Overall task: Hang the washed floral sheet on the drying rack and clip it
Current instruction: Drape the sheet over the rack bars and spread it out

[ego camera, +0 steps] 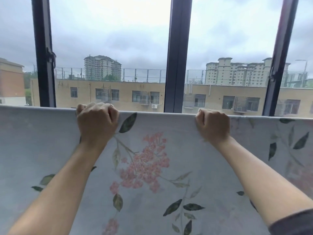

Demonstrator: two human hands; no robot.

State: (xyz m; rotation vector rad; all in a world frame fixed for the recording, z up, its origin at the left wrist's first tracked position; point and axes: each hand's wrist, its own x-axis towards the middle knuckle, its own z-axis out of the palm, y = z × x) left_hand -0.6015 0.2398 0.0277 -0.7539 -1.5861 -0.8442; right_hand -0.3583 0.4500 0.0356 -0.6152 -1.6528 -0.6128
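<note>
The floral sheet (152,167), pale grey-blue with pink blossoms and dark green leaves, hangs stretched flat across the whole lower view. Its top edge runs in a straight line from left to right, draped over something I cannot see. My left hand (97,121) grips that top edge left of centre, fingers curled over it. My right hand (212,126) grips the same edge right of centre, also in a fist. The rack's bar is hidden under the fabric. No clips are in view.
Directly behind the sheet stands a large window with dark vertical frames (177,55), a latch (51,56) on the left frame. Beige buildings and grey sky lie outside. A dark sleeve (294,223) shows at the lower right.
</note>
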